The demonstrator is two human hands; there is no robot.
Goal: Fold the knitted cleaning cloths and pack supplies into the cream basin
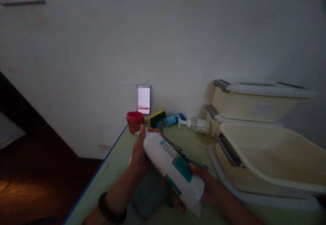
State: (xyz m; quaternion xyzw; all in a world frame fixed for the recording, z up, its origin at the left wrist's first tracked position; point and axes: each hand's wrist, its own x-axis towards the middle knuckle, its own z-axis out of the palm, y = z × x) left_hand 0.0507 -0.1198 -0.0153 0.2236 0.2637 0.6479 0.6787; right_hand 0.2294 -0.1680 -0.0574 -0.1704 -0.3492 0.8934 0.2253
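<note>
A large white pump bottle point(158, 153) with teal label panels lies tilted across my hands above the table. My left hand point(140, 155), with a dark beaded bracelet at its wrist, is closed round the neck end, where a bit of the white pump sticks out. My right hand point(206, 184) grips the base end, its thumb on top and fingers underneath. Below the base a white corner of something thin point(196, 210) shows. Under the bottle sits a dark grey woven bag or cloth point(149, 194), its strap-like part running behind the bottle; much of it is hidden.
Along the wall stand a red woven basket point(136, 123), a phone point(144, 99) with a lit screen, a yellow-green sponge point(156, 118), a blue bottle point(170, 120) and a clear pump bottle point(200, 125) on its side. At right, an open cream bin point(229, 170) stands before stacked lidded bins point(244, 104).
</note>
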